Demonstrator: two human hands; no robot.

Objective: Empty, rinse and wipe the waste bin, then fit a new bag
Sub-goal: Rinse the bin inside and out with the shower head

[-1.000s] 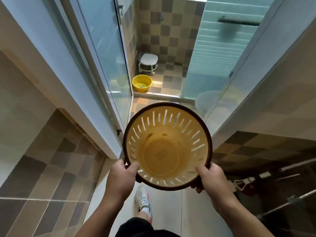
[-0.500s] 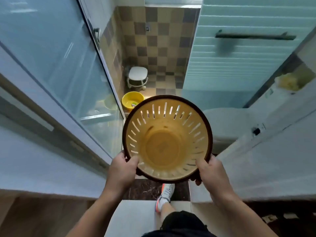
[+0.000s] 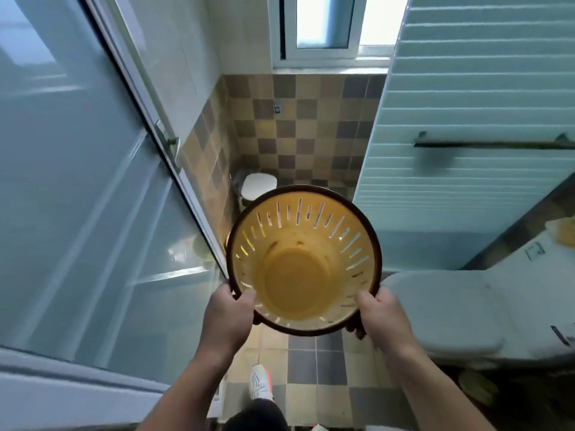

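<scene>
A narrow bathroom is shown. The floor (image 3: 314,365) and lower walls are covered in checkered brown and beige tiles (image 3: 298,132). Daylight is admitted through a window (image 3: 323,23) at the far end. A glass sliding door (image 3: 77,188) is seen at left, a white toilet (image 3: 451,309) at right, and a white stool (image 3: 258,185) beyond.

I see the waste bin (image 3: 303,259) in the middle of my view. It is round and yellow inside, with a dark brown rim all the way around the top. Its open mouth faces up at me, so I can look right down to its flat round bottom. It has nothing in it and no bag. Thin slits run down its sides in a ring, and light shines through some of them. It is held up in the air above the tiled floor, tipped a little toward me
</scene>
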